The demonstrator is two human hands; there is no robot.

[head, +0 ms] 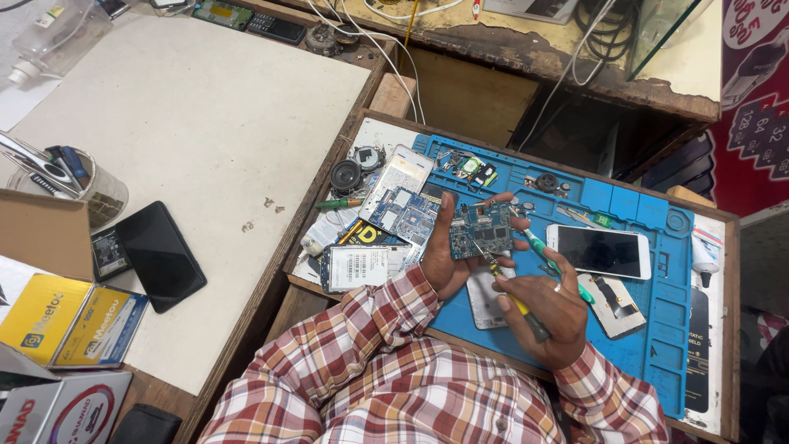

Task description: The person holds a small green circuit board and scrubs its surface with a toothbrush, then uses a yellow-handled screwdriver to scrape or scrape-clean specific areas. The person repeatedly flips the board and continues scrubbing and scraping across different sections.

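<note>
The left hand [448,251] lifts a blue circuit board [481,230] off the blue work mat [641,329], thumb on the board's 9 o'clock edge and fingertips curled over the 12 and 3 o'clock edges, so its component face tilts up toward the camera. The grip at the rim seems chosen to keep the face bare for the tool. At the board's 5 o'clock, the right hand [551,316] pinches a yellow-handled screwdriver [514,296], fingers closed around the handle, tip at the board's lower edge. At 3 o'clock, 1 white phone [598,251] lies face-up on the mat.
</note>
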